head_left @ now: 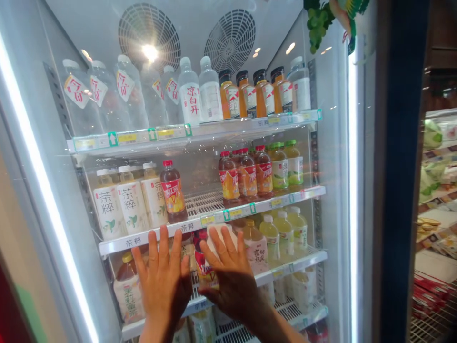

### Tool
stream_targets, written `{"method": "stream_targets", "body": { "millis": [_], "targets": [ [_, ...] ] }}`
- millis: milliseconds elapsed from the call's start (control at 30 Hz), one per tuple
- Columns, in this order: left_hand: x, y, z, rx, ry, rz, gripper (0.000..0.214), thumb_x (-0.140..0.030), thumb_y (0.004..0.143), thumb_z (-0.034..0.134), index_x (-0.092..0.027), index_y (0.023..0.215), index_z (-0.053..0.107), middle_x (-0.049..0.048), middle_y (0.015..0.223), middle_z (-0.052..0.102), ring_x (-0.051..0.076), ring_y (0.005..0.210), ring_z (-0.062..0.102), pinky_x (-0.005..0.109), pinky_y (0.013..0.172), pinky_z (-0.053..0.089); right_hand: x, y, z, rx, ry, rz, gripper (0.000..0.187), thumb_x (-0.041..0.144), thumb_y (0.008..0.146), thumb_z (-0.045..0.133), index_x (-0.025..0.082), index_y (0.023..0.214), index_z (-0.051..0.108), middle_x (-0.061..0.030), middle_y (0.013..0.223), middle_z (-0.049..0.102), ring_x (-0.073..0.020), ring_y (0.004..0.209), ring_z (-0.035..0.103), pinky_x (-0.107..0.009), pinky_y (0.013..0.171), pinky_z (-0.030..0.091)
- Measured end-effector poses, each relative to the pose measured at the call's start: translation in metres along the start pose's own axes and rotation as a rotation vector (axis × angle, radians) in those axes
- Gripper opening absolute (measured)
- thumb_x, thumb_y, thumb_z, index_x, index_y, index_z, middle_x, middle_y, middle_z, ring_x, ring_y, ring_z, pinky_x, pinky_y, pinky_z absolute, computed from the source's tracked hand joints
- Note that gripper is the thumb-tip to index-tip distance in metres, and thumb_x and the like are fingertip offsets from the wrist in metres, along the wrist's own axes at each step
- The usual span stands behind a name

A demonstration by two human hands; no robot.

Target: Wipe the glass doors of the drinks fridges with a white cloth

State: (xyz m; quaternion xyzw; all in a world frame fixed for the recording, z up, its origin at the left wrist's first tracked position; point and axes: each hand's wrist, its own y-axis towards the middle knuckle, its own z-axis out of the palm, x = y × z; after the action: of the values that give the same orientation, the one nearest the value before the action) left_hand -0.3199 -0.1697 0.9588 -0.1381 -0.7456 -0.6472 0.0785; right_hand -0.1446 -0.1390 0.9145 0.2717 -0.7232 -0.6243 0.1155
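My left hand (162, 276) is raised with its fingers spread, palm forward, and holds nothing. Beside it my right hand (228, 271) is spread the same way, also with nothing in it. Both are in front of a lit drinks fridge, at its lower middle shelves; light reflections suggest glass before the bottles. Whether my palms touch that glass, I cannot tell. Behind my left hand a gold-capped tea bottle (129, 290) is partly covered. Another bottle with a red label (203, 257) stands between my hands, and a brownish bottle (255, 250) shows right of my right hand.
White-capped tea bottles (132, 202), a lone red-capped iced tea bottle (173, 193) and more red-capped bottles (248, 176) stand on the shelf above. Water bottles (190, 95) line the top shelf. The dark frame (398, 190) rises at right, with produce shelves (437, 157) beyond.
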Motion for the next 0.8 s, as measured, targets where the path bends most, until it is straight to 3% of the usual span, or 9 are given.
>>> {"method": "stream_targets", "body": {
  "millis": [133, 300, 500, 600, 700, 800],
  "targets": [
    [-0.018, 0.0, 0.002, 0.014, -0.005, -0.083, 0.083, -0.023, 0.096, 0.058, -0.027, 0.165, 0.011, 0.0073, 0.174, 0.008, 0.027, 0.162, 0.001, 0.064, 0.13, -0.003, -0.047, -0.016, -0.008, 0.025, -0.027, -0.116, 0.085, 0.078, 0.097, 0.028, 0.02, 0.157, 0.044, -0.0087, 0.162, 0.046, -0.029, 0.161, 0.017, -0.057, 0.132, 0.003],
    [-0.081, 0.005, 0.018, 0.057, -0.046, -0.049, 0.085, -0.027, 0.093, 0.064, -0.035, 0.163, 0.018, 0.0072, 0.173, 0.013, 0.035, 0.162, 0.003, 0.076, 0.124, -0.001, -0.11, -0.009, -0.023, 0.034, -0.065, -0.045, 0.093, 0.076, 0.097, 0.03, 0.015, 0.166, 0.017, -0.0158, 0.169, 0.031, -0.0332, 0.161, 0.015, -0.063, 0.128, 0.015],
    [-0.148, 0.007, 0.043, 0.078, -0.04, -0.002, 0.083, -0.029, 0.092, 0.063, -0.031, 0.164, 0.02, 0.0096, 0.172, 0.014, 0.033, 0.162, 0.004, 0.072, 0.126, 0.002, -0.137, -0.059, -0.028, -0.046, -0.07, -0.106, 0.094, 0.074, 0.098, 0.035, 0.009, 0.164, 0.023, -0.014, 0.164, 0.042, -0.0325, 0.159, 0.023, -0.055, 0.128, 0.025],
    [-0.171, 0.016, 0.052, 0.034, -0.054, -0.026, 0.082, -0.027, 0.093, 0.063, -0.032, 0.163, 0.021, 0.0072, 0.172, 0.015, 0.03, 0.162, 0.005, 0.068, 0.128, 0.0, -0.174, -0.049, -0.037, -0.068, -0.067, -0.055, 0.076, 0.049, 0.105, 0.035, 0.008, 0.166, 0.013, -0.0141, 0.168, 0.033, -0.0308, 0.161, 0.015, -0.057, 0.129, 0.023],
    [-0.19, 0.026, 0.06, -0.036, -0.064, -0.063, 0.081, -0.027, 0.094, 0.062, -0.033, 0.163, 0.022, 0.0055, 0.173, 0.014, 0.028, 0.162, 0.005, 0.065, 0.129, -0.001, -0.205, -0.04, -0.045, -0.082, -0.052, 0.02, 0.069, 0.025, 0.104, 0.034, 0.014, 0.167, 0.007, -0.0108, 0.173, 0.018, -0.0304, 0.162, 0.009, -0.06, 0.128, 0.024],
    [-0.204, 0.029, 0.069, -0.066, -0.021, -0.053, 0.079, -0.024, 0.094, 0.06, -0.032, 0.163, 0.023, 0.0059, 0.172, 0.016, 0.028, 0.162, 0.006, 0.064, 0.13, -0.001, -0.221, -0.055, -0.048, -0.057, -0.055, 0.008, 0.066, 0.043, 0.108, 0.027, 0.019, 0.167, 0.01, -0.0087, 0.174, 0.019, -0.0313, 0.162, 0.011, -0.062, 0.126, 0.029]
  ]
}}
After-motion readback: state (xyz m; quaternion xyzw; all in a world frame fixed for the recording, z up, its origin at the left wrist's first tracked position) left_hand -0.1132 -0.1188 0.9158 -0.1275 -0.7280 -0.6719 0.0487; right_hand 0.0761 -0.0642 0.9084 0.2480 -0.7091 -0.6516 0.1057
